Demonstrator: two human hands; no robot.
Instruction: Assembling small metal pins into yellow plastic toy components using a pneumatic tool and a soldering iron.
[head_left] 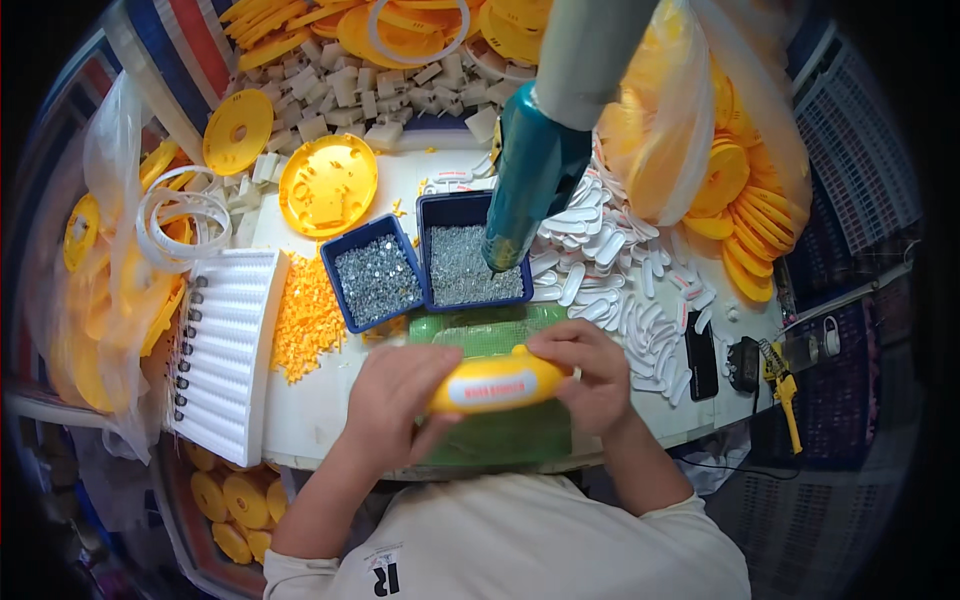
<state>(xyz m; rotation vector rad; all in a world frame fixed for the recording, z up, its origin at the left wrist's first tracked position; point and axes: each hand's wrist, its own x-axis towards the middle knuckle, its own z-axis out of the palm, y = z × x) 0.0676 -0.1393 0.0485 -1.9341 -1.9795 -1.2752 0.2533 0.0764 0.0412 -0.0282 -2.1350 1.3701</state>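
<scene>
Both hands hold one yellow oval plastic casing [497,382] with a white label strip, just above a green mat [490,335]. My left hand [395,400] grips its left end from below. My right hand [590,372] pinches its right end, fingers curled over the top. A teal electric screwdriver [530,175] hangs from above, its tip over the right one of two blue trays of small metal screws [462,262]. The left screw tray [377,272] sits beside it.
A heap of small yellow-orange pieces [308,312] lies left of the trays, next to a white ribbed rack [225,345]. White oval parts [620,270] are piled to the right. Yellow discs [328,182] and bags of yellow parts surround the bench. A black phone [701,355] lies at right.
</scene>
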